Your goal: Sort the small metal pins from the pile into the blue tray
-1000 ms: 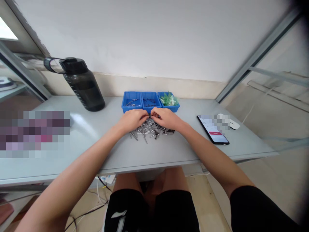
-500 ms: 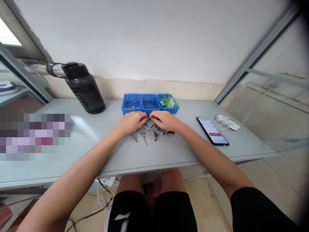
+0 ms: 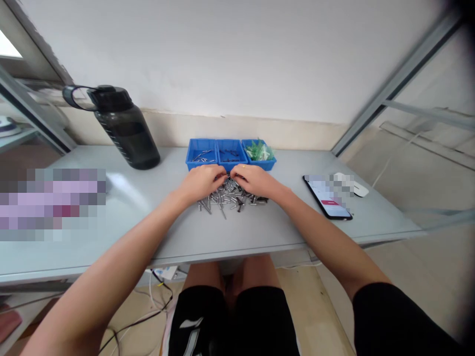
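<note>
A loose pile of small metal fasteners [image 3: 230,194], silver ones mixed with darker screws, lies on the grey desk. My left hand [image 3: 206,180] rests at the pile's far left side, thumb and fingers closed in a pinch. Facing it, almost touching at the fingertips, my right hand [image 3: 253,179] is pinched over the far right side. What the fingertips hold is too small to make out. Just behind the hands stand three joined blue bins: the left bin [image 3: 190,157] has silver pieces, the middle bin [image 3: 244,154] dark screws, the right bin [image 3: 272,160] green-and-white packets.
A dark water bottle [image 3: 129,131] stands at the back left. On the right lie a phone [image 3: 326,198] and a white mouse [image 3: 359,189]. A blurred-out purple item [image 3: 52,205] is at the left. Metal frame posts [image 3: 393,84] rise at both ends of the desk [image 3: 237,235].
The whole view has shifted slightly, so things sit a little higher in it. Both hands stay at the pile with only small finger movements.
</note>
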A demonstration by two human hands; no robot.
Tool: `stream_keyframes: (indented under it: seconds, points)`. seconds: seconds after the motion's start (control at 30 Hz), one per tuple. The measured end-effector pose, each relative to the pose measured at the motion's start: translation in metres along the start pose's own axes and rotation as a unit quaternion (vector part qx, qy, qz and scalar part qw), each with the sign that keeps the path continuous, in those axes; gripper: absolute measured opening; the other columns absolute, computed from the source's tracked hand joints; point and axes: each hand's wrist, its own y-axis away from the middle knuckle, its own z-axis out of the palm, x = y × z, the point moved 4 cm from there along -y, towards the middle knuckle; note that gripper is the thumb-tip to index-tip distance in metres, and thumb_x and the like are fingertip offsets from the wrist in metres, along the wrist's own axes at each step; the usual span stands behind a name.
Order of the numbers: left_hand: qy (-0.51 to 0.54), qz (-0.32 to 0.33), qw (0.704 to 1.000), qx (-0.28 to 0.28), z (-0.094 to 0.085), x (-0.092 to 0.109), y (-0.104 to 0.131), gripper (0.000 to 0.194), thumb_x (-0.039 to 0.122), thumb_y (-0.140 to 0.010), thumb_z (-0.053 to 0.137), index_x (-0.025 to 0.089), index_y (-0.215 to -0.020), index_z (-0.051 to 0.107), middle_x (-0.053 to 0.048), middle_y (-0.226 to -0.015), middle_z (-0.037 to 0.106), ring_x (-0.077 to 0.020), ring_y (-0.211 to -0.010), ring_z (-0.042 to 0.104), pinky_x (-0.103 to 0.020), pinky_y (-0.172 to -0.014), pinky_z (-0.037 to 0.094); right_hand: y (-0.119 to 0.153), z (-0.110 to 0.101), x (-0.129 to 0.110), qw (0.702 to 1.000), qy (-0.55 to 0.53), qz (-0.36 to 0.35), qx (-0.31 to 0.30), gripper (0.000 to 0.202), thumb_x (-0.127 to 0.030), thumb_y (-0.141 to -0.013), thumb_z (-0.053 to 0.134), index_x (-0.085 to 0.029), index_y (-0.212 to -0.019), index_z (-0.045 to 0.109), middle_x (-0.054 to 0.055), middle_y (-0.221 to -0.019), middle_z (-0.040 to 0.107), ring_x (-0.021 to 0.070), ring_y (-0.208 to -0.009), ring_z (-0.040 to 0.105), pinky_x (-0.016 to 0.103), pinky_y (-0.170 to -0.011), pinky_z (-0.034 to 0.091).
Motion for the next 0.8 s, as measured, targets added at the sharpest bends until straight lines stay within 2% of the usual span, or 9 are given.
stream_keyframes:
  seconds: [0.23, 0.4, 0.6, 0.8]
  points:
    - [0.118, -0.001, 0.992, 0.044, 0.0047, 0.0008, -0.002, 0.015, 0.026, -0.09, 0.054, 0.019, -0.091, 0.068, -0.002, -0.085, 0.069, -0.0154, -0.076, 0.061, -0.027, -0.069, 0.047, 0.0003, -0.0059, 0.0023, 0.999, 0.003, 0.044, 0.009, 0.012, -0.019, -0.091, 0.047, -0.019, -0.098, 0.056, 0.005, -0.089, 0.065, 0.0176, -0.079, 0.058, 0.028, -0.072, 0.038]
    - [0.163, 0.003, 0.983, 0.085, 0.0055, 0.004, -0.003, 0.016, 0.025, -0.09, 0.055, 0.018, -0.093, 0.069, -0.003, -0.09, 0.071, -0.0147, -0.077, 0.062, -0.027, -0.071, 0.049, 0.0, -0.0037, 0.0028, 0.999, 0.004, 0.033, 0.016, 0.01, -0.023, -0.092, 0.047, -0.02, -0.096, 0.056, 0.004, -0.088, 0.065, 0.0175, -0.079, 0.057, 0.027, -0.071, 0.037]
    - [0.175, 0.014, 0.982, 0.067, 0.0048, 0.0044, -0.0034, 0.014, 0.018, -0.085, 0.055, 0.018, -0.091, 0.068, -0.002, -0.092, 0.071, -0.0153, -0.084, 0.064, -0.026, -0.073, 0.049, -0.0001, -0.0004, 0.0003, 0.999, -0.001, 0.027, 0.036, 0.01, -0.025, -0.093, 0.049, -0.02, -0.091, 0.057, 0.004, -0.085, 0.066, 0.0167, -0.077, 0.059, 0.027, -0.069, 0.037]
    - [0.194, -0.016, 0.978, 0.072, 0.005, 0.0058, -0.0013, 0.006, 0.016, -0.079, 0.055, 0.017, -0.084, 0.058, -0.001, -0.081, 0.068, -0.0142, -0.076, 0.062, -0.025, -0.067, 0.046, 0.0015, -0.0045, -0.003, 0.997, -0.04, 0.015, 0.062, 0.016, -0.029, -0.094, 0.05, -0.02, -0.103, 0.059, 0.003, -0.089, 0.069, 0.016, -0.08, 0.062, 0.027, -0.072, 0.042]
